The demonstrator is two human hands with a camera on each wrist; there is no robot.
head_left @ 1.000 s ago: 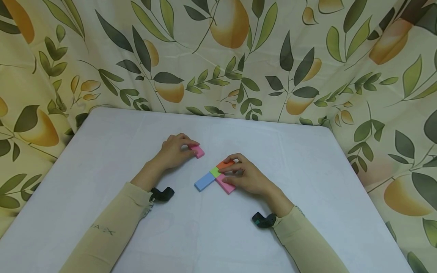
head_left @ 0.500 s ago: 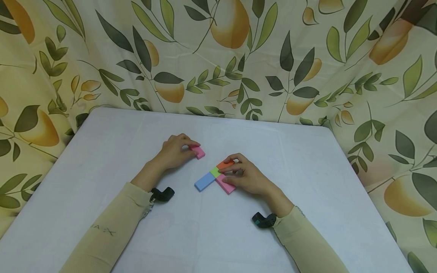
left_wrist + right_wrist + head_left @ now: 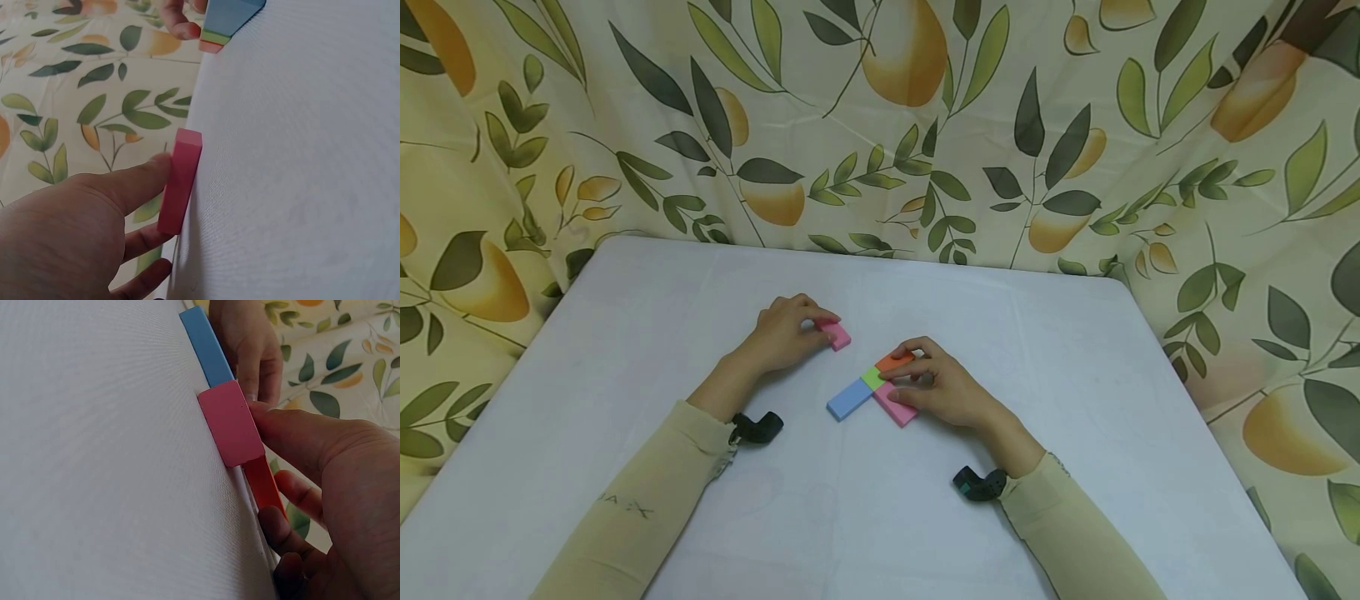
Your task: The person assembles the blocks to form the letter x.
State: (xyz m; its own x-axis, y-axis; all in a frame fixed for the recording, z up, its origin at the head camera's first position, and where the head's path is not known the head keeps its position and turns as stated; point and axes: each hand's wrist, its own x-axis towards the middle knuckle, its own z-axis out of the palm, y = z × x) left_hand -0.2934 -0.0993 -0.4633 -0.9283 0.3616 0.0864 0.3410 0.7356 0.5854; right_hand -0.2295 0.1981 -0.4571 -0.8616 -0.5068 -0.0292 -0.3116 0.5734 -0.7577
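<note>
We see a loose pink block (image 3: 836,336) lying flat on the white table (image 3: 625,350), a little left of and beyond the other blocks, with our left hand (image 3: 782,329) pinching its near end between thumb and curled fingers. Near it, but apart, an orange block (image 3: 894,361), a green block (image 3: 872,377), a blue block (image 3: 848,400) and a second pink block (image 3: 895,405) lie joined together, and our right hand (image 3: 942,385) rests on that group, fingers curled over the orange block and thumb pressed against the second pink one. Behind the table hangs a leaf-and-fruit patterned curtain (image 3: 880,125).
</note>
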